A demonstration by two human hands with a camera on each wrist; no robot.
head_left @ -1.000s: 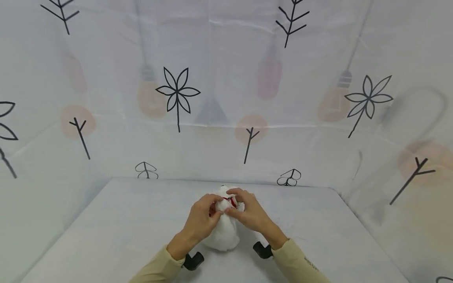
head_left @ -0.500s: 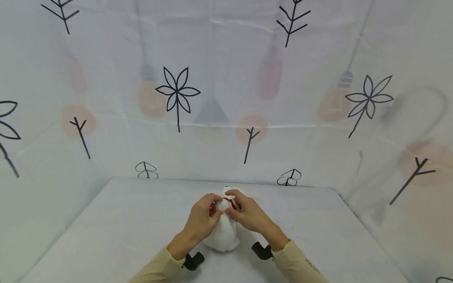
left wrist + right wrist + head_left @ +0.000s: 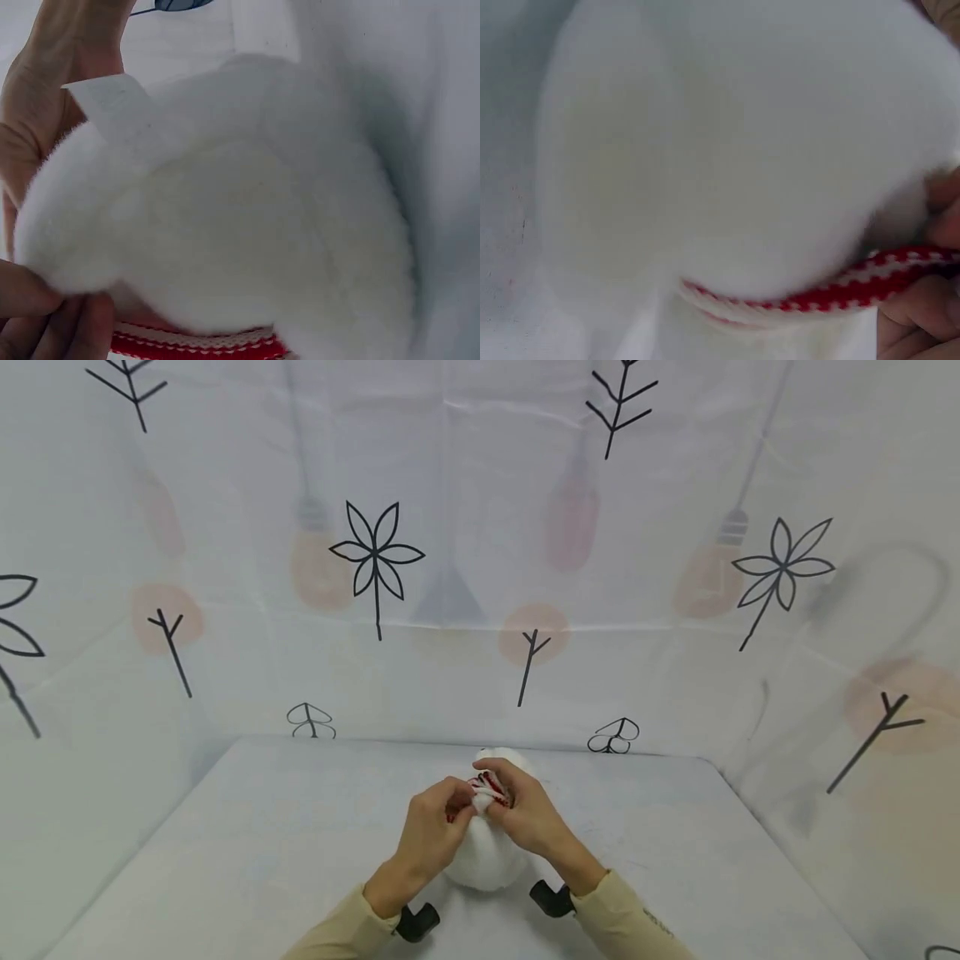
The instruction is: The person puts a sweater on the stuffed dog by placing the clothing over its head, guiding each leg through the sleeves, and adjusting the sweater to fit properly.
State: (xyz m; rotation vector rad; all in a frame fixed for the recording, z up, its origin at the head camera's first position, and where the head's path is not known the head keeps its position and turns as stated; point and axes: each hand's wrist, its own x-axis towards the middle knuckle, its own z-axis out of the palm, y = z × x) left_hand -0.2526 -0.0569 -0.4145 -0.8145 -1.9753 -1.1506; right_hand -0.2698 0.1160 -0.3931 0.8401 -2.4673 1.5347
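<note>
A white plush toy point(image 3: 486, 860) sits on the table between my hands, its back and rounded body toward me. Around its neck runs a red and white knitted scarf point(image 3: 840, 289). My left hand point(image 3: 431, 822) pinches the scarf at the toy's left side; in the left wrist view its fingertips point(image 3: 34, 292) are right at the fur where the scarf runs in. From the other side my right hand point(image 3: 528, 810) holds the scarf between thumb and fingers. A strand shows between the two hands in the head view. The toy's face is hidden.
A white fabric tag point(image 3: 116, 112) sticks out from the toy's fur. Black camera mounts point(image 3: 551, 899) hang under both wrists, close over the white table point(image 3: 300, 827). A printed cloth backdrop point(image 3: 465, 568) rises behind the table's far edge.
The toy has shifted a little to the right and turned. More of the scarf now shows between my hands. My left hand has moved slightly right and down.
</note>
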